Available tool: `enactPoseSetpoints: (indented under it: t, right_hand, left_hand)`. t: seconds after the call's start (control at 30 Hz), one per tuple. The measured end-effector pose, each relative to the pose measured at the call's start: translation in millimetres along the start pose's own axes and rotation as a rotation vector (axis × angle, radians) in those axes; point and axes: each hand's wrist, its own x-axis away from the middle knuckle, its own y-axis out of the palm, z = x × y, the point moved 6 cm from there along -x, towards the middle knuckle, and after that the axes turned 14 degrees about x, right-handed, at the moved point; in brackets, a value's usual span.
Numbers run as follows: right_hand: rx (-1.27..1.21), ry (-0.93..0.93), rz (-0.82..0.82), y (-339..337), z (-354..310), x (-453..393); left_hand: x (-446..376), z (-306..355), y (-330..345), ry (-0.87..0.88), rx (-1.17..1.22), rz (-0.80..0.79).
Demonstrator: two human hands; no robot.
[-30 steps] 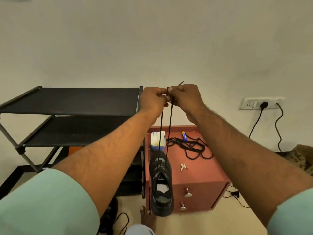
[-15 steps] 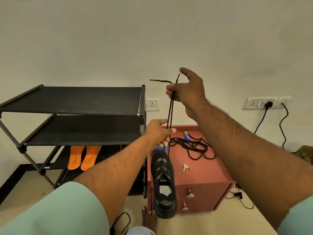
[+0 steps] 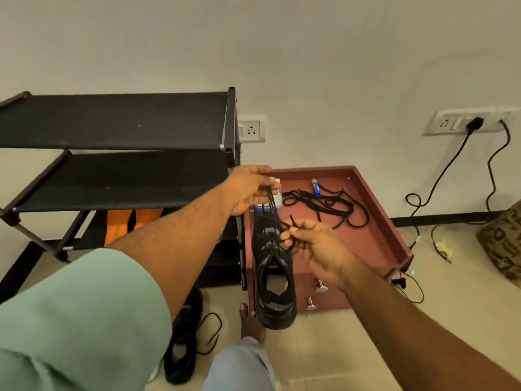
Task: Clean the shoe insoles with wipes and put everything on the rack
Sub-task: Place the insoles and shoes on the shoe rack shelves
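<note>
While left hand [image 3: 248,190] pinches lace [image 3: 271,203] | right hand [image 3: 315,246] apparently grips lace ends | shoe [image 3: 275,277] below

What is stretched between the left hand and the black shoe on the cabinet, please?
In the head view, only the black lace runs there, from the left hand down to the shoe.

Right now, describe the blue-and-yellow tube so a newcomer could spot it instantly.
Find the reddish-brown cabinet right of the black rack. Near its back edge, beside the tangle of black laces, lies the small tube. It is the only blue-and-yellow thing on that top.
</note>
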Motion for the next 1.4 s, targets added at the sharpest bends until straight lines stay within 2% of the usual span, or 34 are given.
enactPoseSetpoints:
  t: [0.1,0.23,0.3,0.4,0.43,0.53,0.6,0.8,0.93,1.03,1.17,1.3,1.4]
  right_hand:
    - [-0.077,0.086,0.187,-9,50,-17]
    - [0.042,0.183,0.240,-4,79,-32]
    - [0.313,0.191,0.246,-5,87,-37]
    - [1.038,0.048,0.304,-11,89,-39]
    - [1.187,0.000,0.301,-10,90,-38]
    - [1.347,-0.008,0.191,1,95,-34]
    - [1.310,0.011,0.171,3,91,-33]
    - [0.832,0.067,0.149,-23,75,-33]
    - [0.899,0.097,0.169,-29,68,-41]
    - [0.891,0.101,0.125,-22,65,-43]
    - [0.965,0.040,0.055,-14,64,-48]
    - [0.887,-0.027,0.093,-8,61,-50]
    - [1.025,-0.101,0.103,-5,64,-51]
  left_hand:
    - [0,-10,-8,0.064,-0.220,0.016]
    - [9,-13,-11,0.182,-0.468,-0.040]
    - [17,-12,-8,0.246,-0.546,-0.066]
    - [28,-11,-1,0.322,-0.651,-0.099]
    - [32,-12,3,0.335,-0.707,-0.111]
    - [40,-22,4,0.326,-0.759,-0.136]
    - [47,-32,3,0.313,-0.731,-0.167]
    - [78,-88,-21,0.362,-0.732,-0.186]
    - [82,-151,-37,0.239,-0.718,-0.180]
    - [73,-178,-40,0.176,-0.771,-0.235]
    - [60,-190,-35,0.083,-0.940,-0.387]
    - [54,-186,-24,0.173,-1.364,-0.532]
    - [56,-183,-18,0.300,-1.562,-0.559]
